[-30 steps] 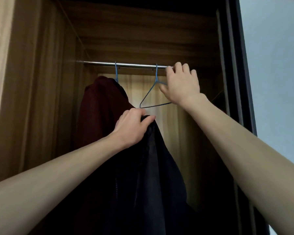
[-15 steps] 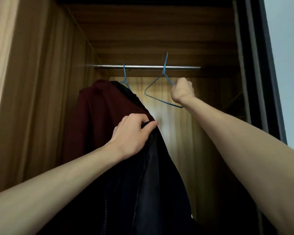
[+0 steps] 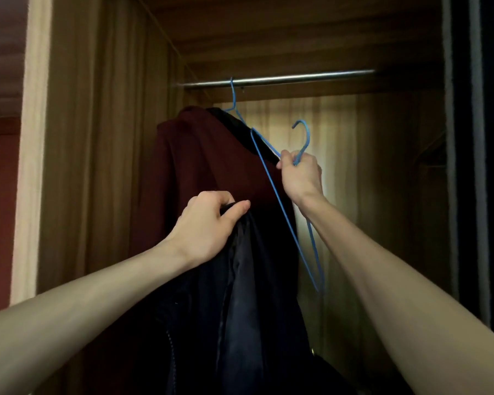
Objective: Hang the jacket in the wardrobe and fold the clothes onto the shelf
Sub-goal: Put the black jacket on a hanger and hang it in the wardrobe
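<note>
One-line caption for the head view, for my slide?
Right hand holds blue wire hanger off the rail; left hand grips dark jacket.

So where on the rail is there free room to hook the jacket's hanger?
The rail is bare from the hanging blue hanger rightward to its right end. The left end is crowded by the maroon garment. The right hand holds the free hanger, the left hand the dark jacket.

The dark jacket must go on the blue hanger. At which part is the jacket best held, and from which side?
Probably at the collar edge, from above, as the left hand pinches the dark jacket: the fabric hangs straight down from there, so its opening stays free for the blue hanger in the right hand.
</note>
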Tool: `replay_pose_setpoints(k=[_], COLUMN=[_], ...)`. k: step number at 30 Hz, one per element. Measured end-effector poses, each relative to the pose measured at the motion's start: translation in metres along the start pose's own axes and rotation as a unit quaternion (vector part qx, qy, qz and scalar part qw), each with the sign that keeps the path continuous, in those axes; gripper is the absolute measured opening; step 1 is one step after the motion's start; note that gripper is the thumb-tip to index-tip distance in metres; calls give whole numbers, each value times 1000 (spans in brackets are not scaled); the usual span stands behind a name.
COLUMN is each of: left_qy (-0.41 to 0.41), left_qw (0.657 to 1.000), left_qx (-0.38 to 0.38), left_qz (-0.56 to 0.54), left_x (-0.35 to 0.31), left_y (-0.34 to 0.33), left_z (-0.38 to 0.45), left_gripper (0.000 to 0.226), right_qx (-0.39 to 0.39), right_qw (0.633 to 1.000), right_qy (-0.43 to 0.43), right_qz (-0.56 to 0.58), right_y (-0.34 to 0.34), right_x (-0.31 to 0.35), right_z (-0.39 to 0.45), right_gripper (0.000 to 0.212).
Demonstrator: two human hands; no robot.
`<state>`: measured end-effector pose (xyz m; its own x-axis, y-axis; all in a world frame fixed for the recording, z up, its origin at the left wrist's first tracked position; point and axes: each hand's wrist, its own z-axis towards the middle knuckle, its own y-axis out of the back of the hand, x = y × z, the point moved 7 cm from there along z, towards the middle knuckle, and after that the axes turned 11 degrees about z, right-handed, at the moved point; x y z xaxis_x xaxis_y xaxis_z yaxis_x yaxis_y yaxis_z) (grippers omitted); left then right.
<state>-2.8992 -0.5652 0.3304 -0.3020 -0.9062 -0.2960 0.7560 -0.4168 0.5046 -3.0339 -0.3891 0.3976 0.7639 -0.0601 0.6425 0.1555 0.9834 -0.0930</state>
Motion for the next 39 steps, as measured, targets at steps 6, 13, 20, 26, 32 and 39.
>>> replay_pose_setpoints(k=[6, 13, 20, 26, 32, 39], left_qy=[2, 2, 8, -47, -107, -250], left_qw=[999, 997, 982, 979, 980, 928], left_qx=[28, 51, 131, 168, 165, 163], left_qz=[-17, -64, -135, -106, -8, 224], left_x=[5, 8, 16, 2, -19, -59], left_y=[16, 50, 53, 61, 70, 63], left_z=[-36, -74, -109, -128, -135, -156], left_gripper=[45, 46, 44, 46, 45, 38], right_qx=[17, 104, 124, 152, 211, 290], right_qw=[997, 981, 951, 949, 946, 913], right_qy=[14, -58, -208, -260, -244, -287], right_qz=[70, 154, 192, 93, -11, 6], right_y=[29, 105, 149, 178, 169, 156], right_x=[36, 64, 66, 91, 106, 126], right_z=[-62, -180, -291, -336, -362, -369], right_gripper=[23, 21, 24, 32, 28, 29])
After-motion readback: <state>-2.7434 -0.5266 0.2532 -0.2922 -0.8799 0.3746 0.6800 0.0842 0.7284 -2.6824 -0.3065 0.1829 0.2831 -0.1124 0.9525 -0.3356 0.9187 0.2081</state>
